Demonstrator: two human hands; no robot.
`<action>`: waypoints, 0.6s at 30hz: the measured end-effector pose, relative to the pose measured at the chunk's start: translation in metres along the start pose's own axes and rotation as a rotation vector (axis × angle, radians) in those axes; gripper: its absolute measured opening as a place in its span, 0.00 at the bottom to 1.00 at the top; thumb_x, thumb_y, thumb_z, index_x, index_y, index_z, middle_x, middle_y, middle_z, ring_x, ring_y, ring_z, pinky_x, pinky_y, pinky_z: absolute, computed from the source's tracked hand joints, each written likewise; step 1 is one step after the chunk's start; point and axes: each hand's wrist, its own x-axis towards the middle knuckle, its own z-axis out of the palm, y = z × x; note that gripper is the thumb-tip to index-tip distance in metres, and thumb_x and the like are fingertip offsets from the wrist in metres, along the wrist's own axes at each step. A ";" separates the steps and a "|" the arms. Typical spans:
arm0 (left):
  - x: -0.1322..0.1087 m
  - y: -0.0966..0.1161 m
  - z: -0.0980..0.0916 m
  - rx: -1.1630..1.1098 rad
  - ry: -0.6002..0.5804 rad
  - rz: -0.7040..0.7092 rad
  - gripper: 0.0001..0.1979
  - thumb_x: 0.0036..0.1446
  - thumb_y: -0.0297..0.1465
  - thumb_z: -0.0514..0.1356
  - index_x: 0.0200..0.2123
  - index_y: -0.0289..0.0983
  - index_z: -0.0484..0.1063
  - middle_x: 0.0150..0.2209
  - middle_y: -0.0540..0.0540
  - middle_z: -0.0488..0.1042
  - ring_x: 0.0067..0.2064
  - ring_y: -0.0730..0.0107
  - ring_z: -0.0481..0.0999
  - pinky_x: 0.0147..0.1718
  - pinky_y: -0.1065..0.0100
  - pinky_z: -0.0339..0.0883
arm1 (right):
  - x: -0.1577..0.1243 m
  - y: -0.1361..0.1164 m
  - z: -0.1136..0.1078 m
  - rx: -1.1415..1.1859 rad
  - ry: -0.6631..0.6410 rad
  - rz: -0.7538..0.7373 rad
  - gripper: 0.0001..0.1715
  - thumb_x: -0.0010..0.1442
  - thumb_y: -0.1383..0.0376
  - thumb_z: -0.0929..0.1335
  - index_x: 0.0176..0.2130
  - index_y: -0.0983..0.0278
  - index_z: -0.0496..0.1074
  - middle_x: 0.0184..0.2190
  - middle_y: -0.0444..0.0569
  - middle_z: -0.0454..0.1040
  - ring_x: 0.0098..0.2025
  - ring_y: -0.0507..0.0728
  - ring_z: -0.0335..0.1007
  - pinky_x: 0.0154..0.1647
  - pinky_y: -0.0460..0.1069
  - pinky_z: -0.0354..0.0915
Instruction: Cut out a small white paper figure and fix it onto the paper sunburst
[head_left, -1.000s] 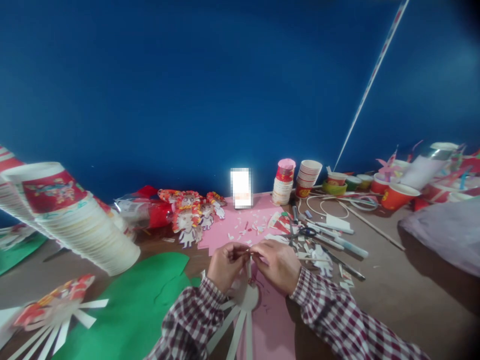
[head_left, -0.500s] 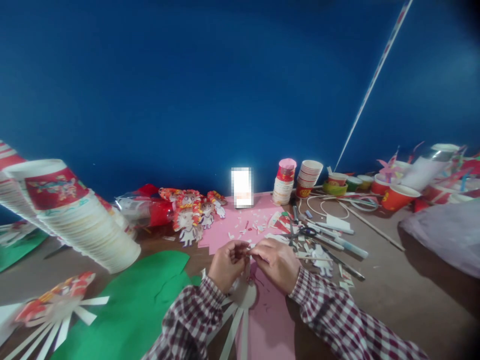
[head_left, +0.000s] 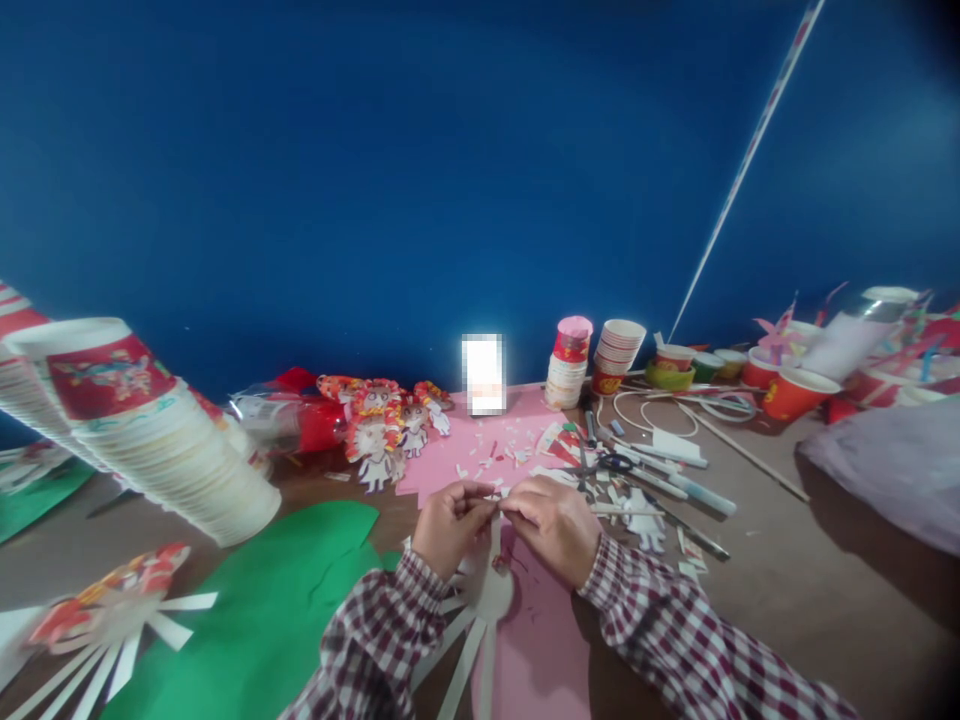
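Note:
My left hand (head_left: 454, 528) and my right hand (head_left: 551, 528) meet fingertip to fingertip over the pink paper (head_left: 551, 640). Both are closed in a pinch on the end of a narrow paper strip (head_left: 496, 535). The strip rises from a cut paper cup (head_left: 493, 595), whose round base lies below my hands with other white strips fanned out toward me. A small red patch shows on the strip near the base. Exactly how the fingertips grip the strip end is too small to tell.
Stacked paper cups (head_left: 180, 450) lean at the left beside green paper (head_left: 300, 590). Cut-out figures (head_left: 379, 435) lie behind my left hand. Scissors (head_left: 616, 463), pens (head_left: 701, 493) and paper scraps are at the right, with two cup stacks (head_left: 566, 375) behind.
My left fingers have closed more tightly and the hand has shifted slightly left. More of the strip below the fingertips shows. My right hand has barely moved.

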 end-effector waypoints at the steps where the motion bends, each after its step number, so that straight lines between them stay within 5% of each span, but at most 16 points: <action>1: 0.000 0.000 0.000 -0.004 0.000 0.005 0.13 0.44 0.33 0.61 0.34 0.31 0.69 0.21 0.49 0.72 0.21 0.77 0.68 0.22 0.74 0.62 | 0.000 0.000 0.000 0.000 0.002 0.002 0.09 0.57 0.68 0.62 0.35 0.61 0.72 0.32 0.46 0.72 0.35 0.52 0.65 0.36 0.46 0.58; 13: 0.000 -0.004 0.002 -0.007 0.007 0.043 0.12 0.42 0.30 0.62 0.33 0.31 0.68 0.29 0.44 0.75 0.32 0.69 0.73 0.31 0.70 0.65 | 0.000 -0.001 -0.001 -0.040 -0.033 0.079 0.08 0.58 0.65 0.62 0.35 0.61 0.70 0.31 0.45 0.73 0.34 0.51 0.67 0.34 0.44 0.56; 18: -0.001 -0.002 0.003 -0.039 -0.021 0.051 0.17 0.43 0.30 0.61 0.38 0.32 0.64 0.26 0.47 0.73 0.29 0.72 0.72 0.28 0.71 0.65 | 0.000 -0.002 -0.001 -0.051 -0.031 0.078 0.07 0.57 0.65 0.62 0.35 0.61 0.69 0.31 0.45 0.73 0.34 0.52 0.66 0.34 0.44 0.56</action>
